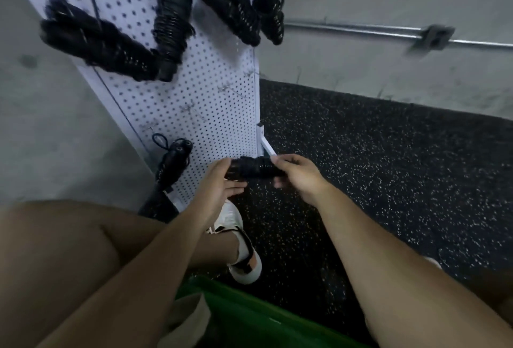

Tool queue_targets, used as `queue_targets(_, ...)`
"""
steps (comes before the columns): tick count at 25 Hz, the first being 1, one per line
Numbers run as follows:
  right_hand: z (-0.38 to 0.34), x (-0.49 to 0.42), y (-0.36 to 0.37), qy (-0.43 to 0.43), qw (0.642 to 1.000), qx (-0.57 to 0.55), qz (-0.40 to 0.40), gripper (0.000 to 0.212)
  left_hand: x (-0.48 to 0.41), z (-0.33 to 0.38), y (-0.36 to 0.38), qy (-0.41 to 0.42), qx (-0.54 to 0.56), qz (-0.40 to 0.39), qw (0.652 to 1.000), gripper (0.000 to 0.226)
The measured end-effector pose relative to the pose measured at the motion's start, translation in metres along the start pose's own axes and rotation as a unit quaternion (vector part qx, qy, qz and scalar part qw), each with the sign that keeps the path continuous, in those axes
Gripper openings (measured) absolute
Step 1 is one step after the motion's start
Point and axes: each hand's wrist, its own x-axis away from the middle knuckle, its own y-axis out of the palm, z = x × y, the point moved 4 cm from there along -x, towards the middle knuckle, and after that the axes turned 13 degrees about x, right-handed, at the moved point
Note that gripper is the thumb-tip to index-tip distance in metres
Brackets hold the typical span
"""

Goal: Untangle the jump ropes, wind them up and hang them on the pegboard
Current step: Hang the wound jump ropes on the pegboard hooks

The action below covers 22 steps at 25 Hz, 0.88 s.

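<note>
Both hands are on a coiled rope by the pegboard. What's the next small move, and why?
Probably raise the coiled rope to a bare hook on the pegboard. The left hand and right hand grip its ends, it looks fully wound, and other bundles already hang there.

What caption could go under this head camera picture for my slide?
Left hand and right hand hold a wound jump rope by the pegboard of hung ropes.

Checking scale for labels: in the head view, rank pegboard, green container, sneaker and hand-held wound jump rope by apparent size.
1. pegboard
2. green container
3. sneaker
4. wound jump rope
The container is cropped and nearest, so its rank is unsure.
</note>
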Motion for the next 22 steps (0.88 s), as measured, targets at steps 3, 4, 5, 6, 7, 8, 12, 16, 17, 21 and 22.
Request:
queue_targets(3,-0.010,0.010,0.001,0.004,0.998,0.053,0.030,0.049,0.014,0.009,-0.003,0.054,-0.046,0.004,0.998,0.010)
queue_targets(4,-0.013,0.012,0.001,0.002,0.998,0.062,0.028,0.050,0.018,0.011,-0.002,0.066,-0.072,0.018,0.995,0.008)
queue_targets(5,-0.016,0.012,0.001,-0.007,0.998,0.065,0.023,0.048,0.020,0.012,-0.003,0.073,-0.086,0.037,0.993,0.008)
queue_targets(6,-0.019,0.011,0.002,-0.015,0.998,0.060,0.015,0.042,0.023,0.012,-0.005,0.074,-0.086,0.055,0.992,0.008)
queue_targets(7,-0.021,0.010,0.005,-0.023,0.999,0.048,0.004,0.033,0.024,0.013,-0.007,0.078,-0.080,0.070,0.991,0.015)
queue_targets(8,-0.024,0.009,0.011,-0.027,0.999,0.028,-0.009,0.025,0.024,0.013,-0.011,0.083,-0.068,0.083,0.991,0.023)
queue_targets(12,-0.017,-0.001,0.035,-0.059,0.997,-0.022,-0.039,0.047,0.020,0.015,-0.019,0.113,-0.044,0.118,0.985,0.013)
queue_targets(16,-0.014,-0.006,0.054,-0.119,0.992,-0.033,-0.013,0.060,0.023,0.019,-0.022,0.142,-0.062,0.145,0.977,0.023)
queue_targets(17,-0.014,-0.009,0.059,-0.124,0.991,-0.046,-0.009,0.058,0.024,0.021,-0.022,0.155,-0.080,0.160,0.972,0.027)
queue_targets(21,-0.018,-0.022,0.075,-0.126,0.988,-0.091,0.017,0.042,0.029,0.030,-0.021,0.219,-0.135,0.200,0.945,0.025)
queue_targets(22,-0.021,-0.026,0.078,-0.128,0.987,-0.093,0.019,0.040,0.027,0.031,-0.022,0.225,-0.132,0.202,0.944,0.028)
